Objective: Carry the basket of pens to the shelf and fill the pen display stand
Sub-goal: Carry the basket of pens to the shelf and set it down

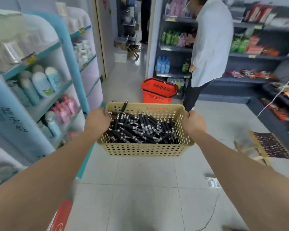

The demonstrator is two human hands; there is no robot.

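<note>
A tan perforated plastic basket [145, 150] hangs in the air in front of me, above the tiled floor. Several black pens [140, 129] lie heaped inside it, and one pen sticks up at its far left corner. My left hand [97, 120] grips the basket's left rim, fingers curled over the edge. On the opposite rim my right hand [193, 122] holds on the same way. No pen display stand is in view.
A blue shelf [40, 90] with bottles lines the left side. A person in a white shirt [210, 47] stands ahead right by dark snack shelves [257, 55]. A red shopping basket [158, 90] sits on the floor ahead. A low stool [267, 147] stands at right.
</note>
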